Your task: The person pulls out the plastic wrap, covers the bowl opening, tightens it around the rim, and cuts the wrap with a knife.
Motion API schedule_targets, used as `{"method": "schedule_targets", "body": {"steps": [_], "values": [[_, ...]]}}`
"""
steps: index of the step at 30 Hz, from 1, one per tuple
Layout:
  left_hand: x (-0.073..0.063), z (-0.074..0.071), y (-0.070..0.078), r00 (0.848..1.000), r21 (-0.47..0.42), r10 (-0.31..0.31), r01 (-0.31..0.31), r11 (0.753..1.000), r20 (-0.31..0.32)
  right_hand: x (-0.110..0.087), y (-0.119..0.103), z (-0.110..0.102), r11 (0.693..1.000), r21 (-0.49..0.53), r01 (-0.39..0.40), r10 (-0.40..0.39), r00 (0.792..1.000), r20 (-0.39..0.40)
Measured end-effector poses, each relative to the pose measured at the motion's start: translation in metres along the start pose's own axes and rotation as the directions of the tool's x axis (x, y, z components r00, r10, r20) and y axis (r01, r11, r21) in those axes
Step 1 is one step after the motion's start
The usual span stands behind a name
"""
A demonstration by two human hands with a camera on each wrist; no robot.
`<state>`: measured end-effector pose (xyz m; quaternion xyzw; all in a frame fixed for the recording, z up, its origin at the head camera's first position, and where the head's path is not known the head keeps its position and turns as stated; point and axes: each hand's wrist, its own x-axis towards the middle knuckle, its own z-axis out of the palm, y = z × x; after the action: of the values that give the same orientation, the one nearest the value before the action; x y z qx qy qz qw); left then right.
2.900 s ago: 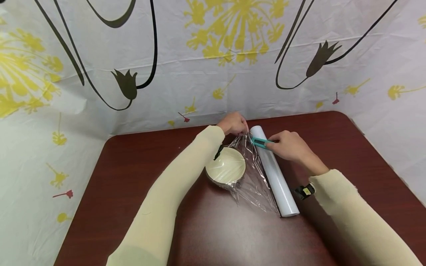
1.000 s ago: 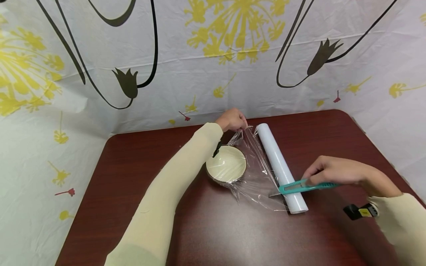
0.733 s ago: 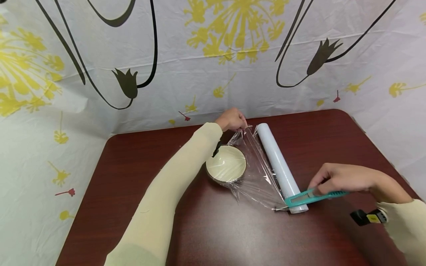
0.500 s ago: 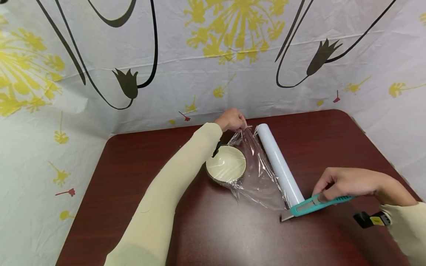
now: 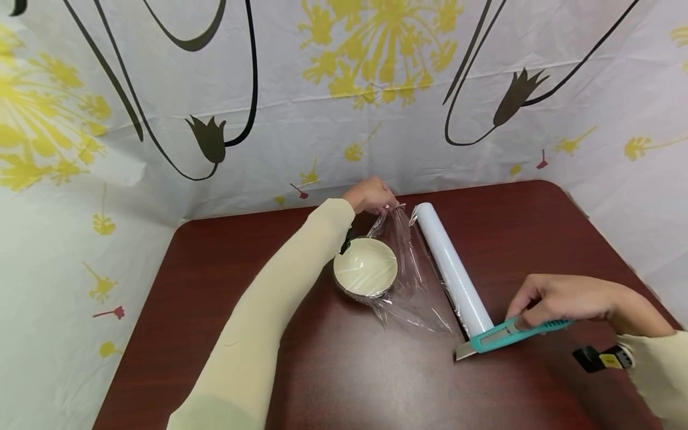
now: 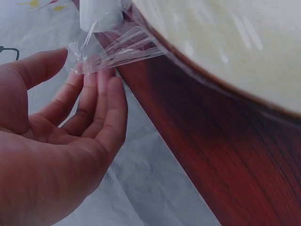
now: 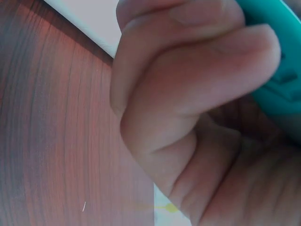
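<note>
A cream bowl with a dark rim stands mid-table with clear plastic wrap stretched over it, the loose part spreading right toward the white roll. A dark gap shows between this loose sheet and the roll. Behind the bowl is my left hand. In the left wrist view, the left hand's thumb stands apart from its loosely bent fingers, and the gathered wrap corner lies at the fingertips. My right hand grips a teal utility knife, its blade out past the roll's near end.
The dark red wooden table ends just behind the left hand and the roll's far end. A white patterned sheet hangs behind the table and along its sides.
The right hand drew the knife along the roll toward its near end, then slowed there. The wrap's right edge came away from the roll and slackened toward the bowl. The left hand stayed nearly in place.
</note>
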<state>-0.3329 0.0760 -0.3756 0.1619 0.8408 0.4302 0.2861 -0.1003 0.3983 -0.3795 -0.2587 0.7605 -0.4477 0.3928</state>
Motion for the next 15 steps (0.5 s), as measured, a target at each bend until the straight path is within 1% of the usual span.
{"method": "schedule_targets", "body": {"steps": [3, 5, 8, 11, 15], "values": [[-0.001, -0.002, 0.001, 1.000, 0.078, -0.010, 0.009, 0.997, 0.011, 0.000, 0.000, 0.001, 1.000, 0.007, 0.002, -0.002, 1.000, 0.006], [-0.002, -0.004, 0.002, 1.000, 0.138, -0.014, 0.012, 0.990, 0.013, 0.000, 0.000, 0.001, 1.000, 0.005, 0.002, -0.002, 1.000, 0.005], [-0.006, -0.006, 0.003, 1.000, 0.199, -0.008, 0.006, 0.980, 0.009, 0.000, 0.001, 0.002, 1.000, 0.008, -0.005, 0.005, 1.000, 0.004], [-0.015, -0.010, 0.001, 1.000, 0.269, 0.022, -0.017, 0.963, -0.015, -0.001, 0.001, 0.003, 1.000, 0.018, -0.009, 0.008, 1.000, 0.009], [-0.034, -0.014, -0.003, 0.995, 0.338, 0.088, -0.071, 0.939, -0.035, -0.003, 0.002, 0.003, 1.000, 0.021, -0.003, 0.003, 1.000, 0.009]]}}
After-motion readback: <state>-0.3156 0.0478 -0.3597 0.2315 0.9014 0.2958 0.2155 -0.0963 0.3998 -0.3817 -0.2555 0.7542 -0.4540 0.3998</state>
